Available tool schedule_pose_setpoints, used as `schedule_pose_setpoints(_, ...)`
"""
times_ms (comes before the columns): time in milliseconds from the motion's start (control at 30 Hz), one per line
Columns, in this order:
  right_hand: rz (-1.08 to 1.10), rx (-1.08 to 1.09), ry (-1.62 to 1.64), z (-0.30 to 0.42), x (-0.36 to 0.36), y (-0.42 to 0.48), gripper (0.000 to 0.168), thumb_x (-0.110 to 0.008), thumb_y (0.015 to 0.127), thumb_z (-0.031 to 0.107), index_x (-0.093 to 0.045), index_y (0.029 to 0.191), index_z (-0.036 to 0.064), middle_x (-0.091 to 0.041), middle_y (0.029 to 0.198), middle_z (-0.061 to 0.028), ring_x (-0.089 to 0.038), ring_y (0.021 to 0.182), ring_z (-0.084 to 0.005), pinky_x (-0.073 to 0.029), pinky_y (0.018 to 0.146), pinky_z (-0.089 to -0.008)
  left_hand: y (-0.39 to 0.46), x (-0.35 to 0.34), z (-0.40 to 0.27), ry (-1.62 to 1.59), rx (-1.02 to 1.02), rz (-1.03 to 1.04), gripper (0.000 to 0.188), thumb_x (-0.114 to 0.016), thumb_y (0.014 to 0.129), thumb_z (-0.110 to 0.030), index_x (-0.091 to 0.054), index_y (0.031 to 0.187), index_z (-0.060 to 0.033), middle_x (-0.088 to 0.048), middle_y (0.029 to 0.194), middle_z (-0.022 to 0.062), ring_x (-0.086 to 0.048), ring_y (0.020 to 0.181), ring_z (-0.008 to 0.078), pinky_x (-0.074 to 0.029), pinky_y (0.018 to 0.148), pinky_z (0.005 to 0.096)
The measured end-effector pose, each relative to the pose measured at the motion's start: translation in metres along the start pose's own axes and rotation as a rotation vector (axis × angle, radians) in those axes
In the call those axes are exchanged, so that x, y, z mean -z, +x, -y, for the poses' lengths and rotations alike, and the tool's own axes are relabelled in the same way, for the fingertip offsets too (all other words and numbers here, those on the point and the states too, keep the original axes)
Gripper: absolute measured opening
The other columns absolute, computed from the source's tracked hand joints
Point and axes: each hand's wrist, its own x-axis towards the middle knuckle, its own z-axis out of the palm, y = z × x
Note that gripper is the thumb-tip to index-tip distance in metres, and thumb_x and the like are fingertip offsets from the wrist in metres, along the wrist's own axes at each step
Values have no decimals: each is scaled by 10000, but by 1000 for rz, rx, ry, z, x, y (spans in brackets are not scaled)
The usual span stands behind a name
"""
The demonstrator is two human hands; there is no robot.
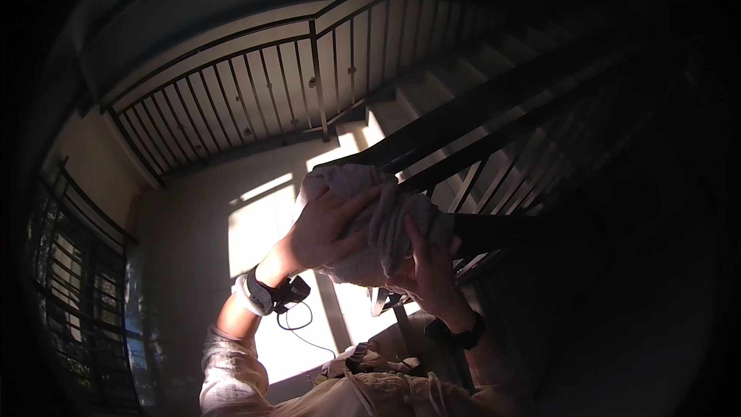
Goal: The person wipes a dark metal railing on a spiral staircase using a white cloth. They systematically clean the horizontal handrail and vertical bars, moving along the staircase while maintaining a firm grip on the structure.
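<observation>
A greyish, fluffy cloth (385,223) lies bunched over the bend of a dark stair handrail (457,113), where the upper and lower rails meet. My left hand (324,231) holds the cloth against the rail from the left, with its fingers spread across the top. On the right side, my right hand (431,278) grips the cloth's folds, thumb towards me and fingers pointing up. The part of the rail under the cloth is hidden. Dark straps circle both wrists, and a small black device (292,294) with a cable sits at the left one.
Stairs (428,92) climb to the upper right beside dark balusters (512,179). A metal railing (231,98) runs along the far wall. Sunlight falls on the pale tiled floor (263,237). A barred window (81,278) is at the left; the right side is deep shadow.
</observation>
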Motion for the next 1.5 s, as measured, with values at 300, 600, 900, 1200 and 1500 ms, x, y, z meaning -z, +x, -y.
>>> schedule_pose_setpoints(300, -61, 6, 143, -18, -14, 44, 849, -700, 888, 477, -334, 1537, 73, -600, 1294, -214, -557, 1214, -387, -310, 1028, -583, 26, -27, 30, 148, 239, 249, 759, -663, 862, -310, -369, 1535, -117, -638, 1247, 205, -581, 1202, 380, -348, 1093, 493)
schedule_pose_setpoints(600, 70, 60, 147, -57, -4, -28, 638, -638, 954, 350, -408, 1485, 81, -698, 1121, -113, -610, 1145, -291, -251, 1050, -522, -40, -21, -69, 59, 137, -42, 671, -711, 860, -284, -491, 1464, -92, -551, 1402, 212, -546, 1272, 421, -478, 1030, 468)
schedule_pose_setpoints(900, -40, -75, 285, -74, -16, -9, 503, -529, 1015, 263, -426, 1468, 69, -618, 1266, -191, -560, 1213, -340, -265, 1079, -493, 15, -40, -62, 92, 383, 203, 886, -762, 802, -464, -390, 1532, -126, -600, 1253, 215, -607, 1109, 397, -487, 942, 453)
schedule_pose_setpoints(1200, -40, -299, 479, -91, 6, -34, 620, -642, 970, 162, -369, 1521, 82, -653, 1094, -111, -644, 996, -208, -483, 905, -387, -14, -59, -99, 267, 263, -229, 666, -730, 856, -209, -492, 1469, -111, -674, 1084, 168, -680, 1000, 344, -534, 841, 418)
schedule_pose_setpoints(1500, -194, 89, 23, 15, -6, 30, 812, -748, 742, 585, -513, 1408, 184, -480, 1281, -234, -449, 1199, -457, -339, 916, -588, -38, -38, -75, -208, 375, -634, 202, -578, 968, -6, -618, 1160, 44, -727, 914, 111, -682, 818, 108, -542, 683, 242)
